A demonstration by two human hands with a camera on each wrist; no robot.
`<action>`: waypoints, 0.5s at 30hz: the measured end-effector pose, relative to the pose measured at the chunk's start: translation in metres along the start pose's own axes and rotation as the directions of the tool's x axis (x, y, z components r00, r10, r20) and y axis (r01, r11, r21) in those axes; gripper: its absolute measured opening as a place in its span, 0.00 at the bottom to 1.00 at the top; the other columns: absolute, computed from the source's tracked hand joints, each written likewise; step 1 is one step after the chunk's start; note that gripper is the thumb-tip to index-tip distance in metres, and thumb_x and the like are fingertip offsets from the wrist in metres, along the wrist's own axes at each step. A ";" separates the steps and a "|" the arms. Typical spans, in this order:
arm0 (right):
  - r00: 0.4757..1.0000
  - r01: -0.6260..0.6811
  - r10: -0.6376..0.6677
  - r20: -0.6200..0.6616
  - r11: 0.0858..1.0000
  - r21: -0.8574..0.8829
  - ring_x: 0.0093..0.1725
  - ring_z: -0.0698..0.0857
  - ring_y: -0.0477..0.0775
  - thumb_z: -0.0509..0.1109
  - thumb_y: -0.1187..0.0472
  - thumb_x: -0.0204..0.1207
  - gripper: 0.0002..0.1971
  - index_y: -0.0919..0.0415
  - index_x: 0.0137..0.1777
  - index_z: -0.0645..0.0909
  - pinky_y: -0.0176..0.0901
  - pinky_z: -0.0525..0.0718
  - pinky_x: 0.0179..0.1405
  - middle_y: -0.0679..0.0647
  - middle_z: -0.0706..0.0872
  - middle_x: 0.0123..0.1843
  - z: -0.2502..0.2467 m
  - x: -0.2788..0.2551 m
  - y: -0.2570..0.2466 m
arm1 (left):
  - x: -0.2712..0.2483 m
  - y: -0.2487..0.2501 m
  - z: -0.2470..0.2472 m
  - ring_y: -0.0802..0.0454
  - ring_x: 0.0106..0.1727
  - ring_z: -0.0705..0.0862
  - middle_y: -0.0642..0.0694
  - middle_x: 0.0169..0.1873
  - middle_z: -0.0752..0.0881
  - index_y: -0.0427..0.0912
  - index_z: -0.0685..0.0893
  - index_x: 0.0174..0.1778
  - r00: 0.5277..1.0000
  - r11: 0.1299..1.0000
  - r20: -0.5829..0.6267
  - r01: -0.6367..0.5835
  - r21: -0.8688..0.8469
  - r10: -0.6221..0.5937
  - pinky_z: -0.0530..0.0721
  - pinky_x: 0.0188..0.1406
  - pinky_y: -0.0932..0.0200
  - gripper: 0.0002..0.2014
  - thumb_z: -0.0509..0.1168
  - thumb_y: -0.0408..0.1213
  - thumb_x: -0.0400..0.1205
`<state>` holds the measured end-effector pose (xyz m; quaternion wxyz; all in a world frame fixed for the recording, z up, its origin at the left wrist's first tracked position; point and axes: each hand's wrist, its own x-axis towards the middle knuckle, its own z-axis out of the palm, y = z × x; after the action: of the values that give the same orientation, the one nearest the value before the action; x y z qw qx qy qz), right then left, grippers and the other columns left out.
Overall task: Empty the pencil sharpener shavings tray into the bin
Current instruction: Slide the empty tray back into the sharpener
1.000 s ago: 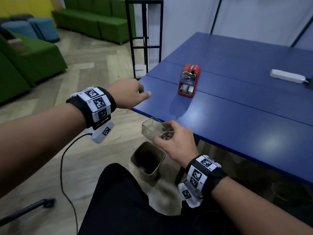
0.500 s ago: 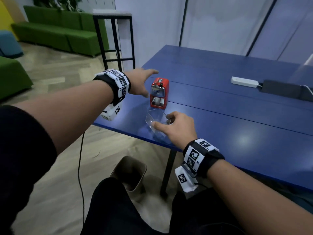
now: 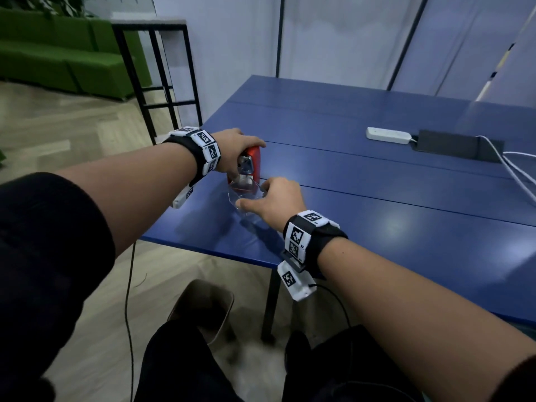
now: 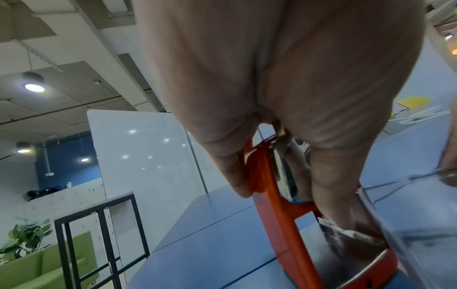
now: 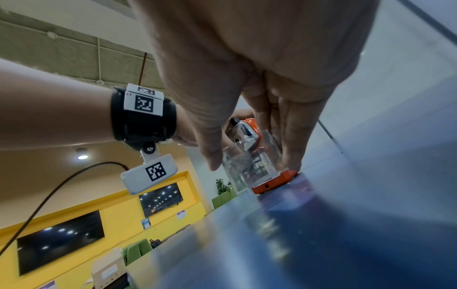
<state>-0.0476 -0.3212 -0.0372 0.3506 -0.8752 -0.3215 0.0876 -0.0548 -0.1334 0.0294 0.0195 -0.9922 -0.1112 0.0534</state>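
Note:
The red pencil sharpener stands near the left corner of the blue table. My left hand grips the red pencil sharpener from above, thumb on one side and fingers on the other. My right hand pinches the clear shavings tray at its sides. The front end of the clear shavings tray sits at the open slot in the sharpener's base. The bin stands on the floor below the table's edge, partly hidden by my knees.
A white power strip and a dark cable box with white cords lie at the table's far right. A black metal frame stands left of the table. Green sofas line the far left.
My right hand carried the tray from above the bin up onto the table and against the sharpener's slot. My left hand reached forward and closed on the sharpener.

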 end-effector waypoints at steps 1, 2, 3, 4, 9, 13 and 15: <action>1.000 -0.001 0.001 0.001 1.000 0.002 0.42 0.89 0.58 0.86 0.39 0.64 0.23 0.48 0.33 0.74 0.44 0.76 0.33 0.44 0.82 0.33 0.000 0.001 0.000 | 0.000 0.000 -0.001 0.35 0.66 0.83 0.37 0.66 0.78 0.60 0.65 0.88 1.000 1.000 -0.007 -0.003 0.003 0.003 0.83 0.59 0.48 0.52 0.85 0.43 0.69; 1.000 -0.003 0.003 0.003 1.000 0.005 0.42 0.89 0.58 0.86 0.39 0.64 0.23 0.48 0.33 0.74 0.44 0.76 0.32 0.45 0.82 0.34 0.000 0.002 0.000 | 0.000 0.000 -0.002 0.35 0.65 0.83 0.38 0.63 0.79 0.59 0.67 0.87 1.000 1.000 -0.011 -0.006 0.010 0.007 0.82 0.57 0.50 0.51 0.85 0.43 0.69; 1.000 -0.004 0.004 0.007 1.000 0.006 0.42 0.89 0.59 0.86 0.39 0.65 0.23 0.48 0.33 0.74 0.43 0.75 0.30 0.45 0.82 0.34 -0.001 0.003 0.001 | 0.000 0.000 -0.004 0.36 0.64 0.83 0.40 0.60 0.80 0.58 0.69 0.86 1.000 1.000 -0.014 -0.010 0.013 0.010 0.81 0.56 0.51 0.50 0.85 0.43 0.69; 1.000 -0.003 0.003 0.011 1.000 0.003 0.42 0.89 0.59 0.86 0.40 0.65 0.23 0.48 0.33 0.74 0.43 0.75 0.30 0.45 0.82 0.34 -0.001 0.003 0.001 | -0.001 0.001 -0.005 0.37 0.62 0.84 0.43 0.56 0.80 0.57 0.70 0.85 1.000 1.000 -0.014 -0.012 0.016 0.012 0.81 0.55 0.51 0.49 0.86 0.44 0.68; 1.000 -0.009 0.010 0.026 1.000 -0.030 0.48 0.90 0.61 0.86 0.41 0.66 0.23 0.47 0.32 0.72 0.52 0.90 0.47 0.49 0.86 0.39 -0.005 0.002 0.006 | -0.008 0.009 -0.016 0.38 0.66 0.86 0.43 0.67 0.87 0.55 0.72 0.85 1.000 1.000 0.006 0.028 0.013 -0.028 0.84 0.62 0.49 0.49 0.86 0.51 0.67; 0.999 -0.032 0.034 0.021 0.998 -0.060 0.49 0.91 0.61 0.85 0.39 0.65 0.24 0.49 0.33 0.72 0.57 0.92 0.52 0.55 0.91 0.45 -0.007 -0.001 0.007 | -0.014 0.013 -0.023 0.38 0.72 0.84 0.46 0.75 0.84 0.56 0.71 0.87 0.998 0.998 0.017 0.063 -0.030 -0.063 0.80 0.66 0.51 0.49 0.85 0.55 0.70; 1.000 -0.021 0.022 0.016 0.998 -0.062 0.50 0.91 0.61 0.85 0.40 0.67 0.25 0.48 0.32 0.71 0.57 0.92 0.53 0.53 0.90 0.44 -0.008 -0.002 0.005 | -0.017 0.013 -0.026 0.38 0.73 0.83 0.46 0.76 0.84 0.57 0.71 0.87 0.997 0.996 0.018 0.078 -0.051 -0.078 0.80 0.69 0.49 0.48 0.83 0.57 0.71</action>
<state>-0.0437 -0.3301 -0.0344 0.3196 -0.8883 -0.3177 0.0889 -0.0655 -0.1510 0.0561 -0.0050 -0.9868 -0.1514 0.0575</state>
